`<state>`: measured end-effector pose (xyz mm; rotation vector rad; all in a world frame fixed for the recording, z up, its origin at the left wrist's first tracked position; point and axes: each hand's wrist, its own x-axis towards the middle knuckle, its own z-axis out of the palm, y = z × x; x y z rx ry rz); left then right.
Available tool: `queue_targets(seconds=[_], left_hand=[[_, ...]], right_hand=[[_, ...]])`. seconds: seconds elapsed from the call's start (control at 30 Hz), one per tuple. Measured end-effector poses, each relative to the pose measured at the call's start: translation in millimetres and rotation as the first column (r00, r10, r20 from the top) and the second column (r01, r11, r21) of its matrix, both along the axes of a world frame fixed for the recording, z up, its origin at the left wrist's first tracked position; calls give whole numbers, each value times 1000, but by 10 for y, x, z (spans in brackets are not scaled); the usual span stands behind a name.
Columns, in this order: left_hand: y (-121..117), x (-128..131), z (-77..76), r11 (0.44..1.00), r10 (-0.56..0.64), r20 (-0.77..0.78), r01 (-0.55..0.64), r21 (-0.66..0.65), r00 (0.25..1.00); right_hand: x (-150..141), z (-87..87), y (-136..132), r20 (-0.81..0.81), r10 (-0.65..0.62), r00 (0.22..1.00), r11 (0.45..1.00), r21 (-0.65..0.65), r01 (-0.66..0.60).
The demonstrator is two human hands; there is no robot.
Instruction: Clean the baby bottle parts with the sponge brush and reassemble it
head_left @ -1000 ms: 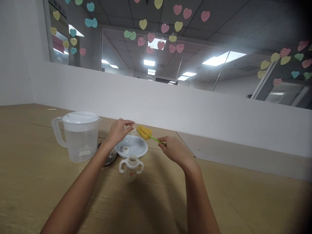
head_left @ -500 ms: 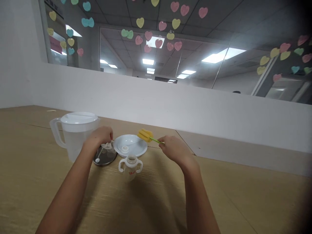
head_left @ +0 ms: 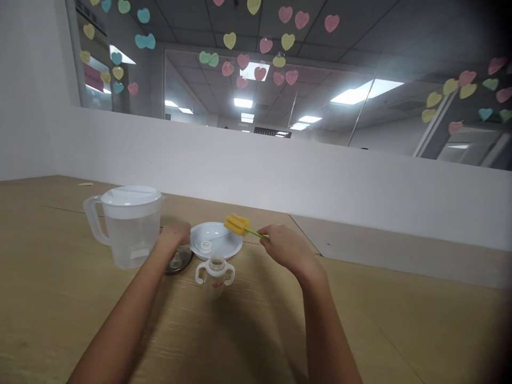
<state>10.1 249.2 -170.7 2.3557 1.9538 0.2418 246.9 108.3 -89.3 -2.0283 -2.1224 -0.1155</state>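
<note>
The right hand [head_left: 286,246] pinches the green-handled yellow sponge brush [head_left: 237,224], long axis pointing left near the round white bowl [head_left: 224,244]; the left hand [head_left: 176,233], grip indeterminable, is at the round metal dish [head_left: 185,260].

Tan table [head_left: 60,304], pitcher [head_left: 134,232] (lidded), bowl [head_left: 226,242], dish [head_left: 185,260], bottle [head_left: 215,280]

You face a white wall [head_left: 224,165], with a wide window [head_left: 320,106] above it. Heart-shaped notes [head_left: 332,23] (pink, yellow, green and blue) dot the glass. In it you see a dark tiled ceiling [head_left: 360,37] and bright rectangular light panels [head_left: 360,93]. Your tan, seamed counter [head_left: 400,325] runs up to the wall.
</note>
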Motion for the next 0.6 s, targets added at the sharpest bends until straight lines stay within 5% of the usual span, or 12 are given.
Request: queue_targets(seconds=[0.37, 0.6], left_hand=[[-5, 550, -329, 991, -133, -115, 135, 3, 984], [-6, 427, -65, 977, -181, -61, 186, 106, 982]], right_hand=[[-31, -7, 11, 58, -17, 998, 1000, -19, 19], [3, -38, 55, 54, -20, 998, 1000, -1, 20]])
